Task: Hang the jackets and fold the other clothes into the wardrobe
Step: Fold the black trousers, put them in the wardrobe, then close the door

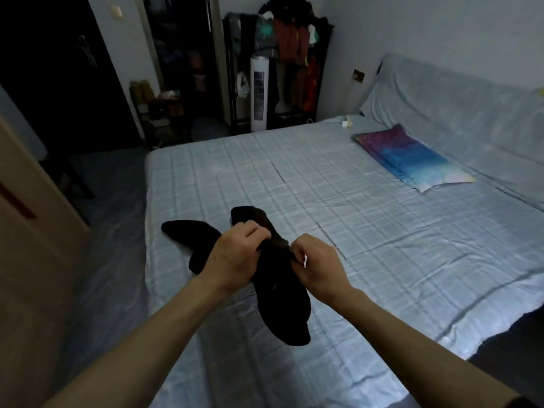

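Note:
A black garment (279, 298) hangs bunched over the near left part of the bed (338, 201). My left hand (235, 257) grips its upper edge with curled fingers. My right hand (316, 262) pinches the same edge just to the right. One dark limb of the garment (188, 234) lies out to the left on the sheet, another sticks up behind my left hand, and the rest droops below my hands.
A purple-blue pillow (409, 156) lies at the bed's far right. A dark clothes rack (282, 54) full of garments and a white tower fan (258, 92) stand against the far wall. A wooden door panel (32, 231) is at left; an open closet (182, 60) behind.

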A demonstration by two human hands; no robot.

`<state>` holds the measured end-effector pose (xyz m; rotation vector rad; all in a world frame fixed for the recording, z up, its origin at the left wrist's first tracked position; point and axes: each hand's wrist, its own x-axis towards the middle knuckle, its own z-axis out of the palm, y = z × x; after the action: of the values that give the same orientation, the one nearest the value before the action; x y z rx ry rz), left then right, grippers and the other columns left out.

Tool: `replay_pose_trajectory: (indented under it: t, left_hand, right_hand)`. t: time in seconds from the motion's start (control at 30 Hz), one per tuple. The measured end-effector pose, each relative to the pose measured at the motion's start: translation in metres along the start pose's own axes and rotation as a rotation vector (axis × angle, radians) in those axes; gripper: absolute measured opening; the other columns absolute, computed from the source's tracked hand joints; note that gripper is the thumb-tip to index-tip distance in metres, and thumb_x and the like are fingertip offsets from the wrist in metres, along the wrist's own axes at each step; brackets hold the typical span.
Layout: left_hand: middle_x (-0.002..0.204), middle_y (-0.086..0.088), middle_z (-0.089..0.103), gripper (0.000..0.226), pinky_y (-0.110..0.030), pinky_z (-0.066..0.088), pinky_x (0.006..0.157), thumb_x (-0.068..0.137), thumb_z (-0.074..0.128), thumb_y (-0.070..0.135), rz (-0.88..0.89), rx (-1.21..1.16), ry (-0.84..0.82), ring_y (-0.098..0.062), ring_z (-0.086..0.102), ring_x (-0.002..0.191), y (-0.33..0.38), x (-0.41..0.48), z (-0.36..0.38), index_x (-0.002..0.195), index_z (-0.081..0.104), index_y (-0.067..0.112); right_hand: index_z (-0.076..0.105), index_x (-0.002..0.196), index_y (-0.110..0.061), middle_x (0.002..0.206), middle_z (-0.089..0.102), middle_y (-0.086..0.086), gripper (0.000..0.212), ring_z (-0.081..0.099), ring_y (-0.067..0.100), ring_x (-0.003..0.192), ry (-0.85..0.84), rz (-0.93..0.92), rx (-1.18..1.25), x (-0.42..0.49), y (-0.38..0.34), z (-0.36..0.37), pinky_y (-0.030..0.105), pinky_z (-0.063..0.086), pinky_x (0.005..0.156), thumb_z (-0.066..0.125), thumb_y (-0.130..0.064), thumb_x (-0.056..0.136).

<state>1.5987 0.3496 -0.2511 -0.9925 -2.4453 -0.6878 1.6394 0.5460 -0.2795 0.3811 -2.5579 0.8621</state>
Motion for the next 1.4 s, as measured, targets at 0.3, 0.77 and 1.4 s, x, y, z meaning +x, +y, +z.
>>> replay_pose_trajectory:
  t: [0.3, 0.77, 1.4]
  left_hand:
    - [0.092, -0.004, 0.069, 0.032, -0.041, 0.053, 0.081, 0.078, 0.069, 0.003, -0.196, -0.039, 0.083, -0.022, 0.065, 0.083, 0.103, 0.055, 0.012, 0.109, 0.069, 0.01]
    - [0.079, 0.018, 0.068, 0.023, -0.011, 0.05, 0.065, 0.074, 0.079, 0.008, -0.588, -0.071, 0.356, 0.001, 0.065, 0.071, 0.193, 0.042, 0.005, 0.084, 0.071, 0.027]
    - [0.081, -0.007, 0.068, 0.034, -0.026, 0.041, 0.07, 0.059, 0.086, -0.008, -0.38, 0.149, -0.001, -0.029, 0.067, 0.077, 0.19, -0.146, -0.089, 0.087, 0.072, 0.006]
  right_hand:
    - [0.022, 0.148, -0.03, 0.137, 0.041, -0.003, 0.106, 0.042, 0.013, 0.124, -0.236, 0.243, 0.236, -0.068, 0.035, -0.035, 0.029, 0.042, 0.101, 0.073, -0.057, 0.059]
    - [0.035, 0.148, -0.02, 0.136, 0.049, 0.004, 0.067, 0.053, 0.022, 0.117, -0.185, 0.329, 0.097, -0.161, 0.091, -0.058, 0.035, 0.051, 0.085, 0.064, -0.027, 0.088]
    - [0.069, 0.099, -0.012, 0.09, 0.068, 0.004, 0.023, 0.065, 0.026, 0.072, 0.143, 0.01, -0.092, -0.143, 0.006, -0.16, 0.041, 0.053, 0.061, 0.067, 0.001, 0.081]
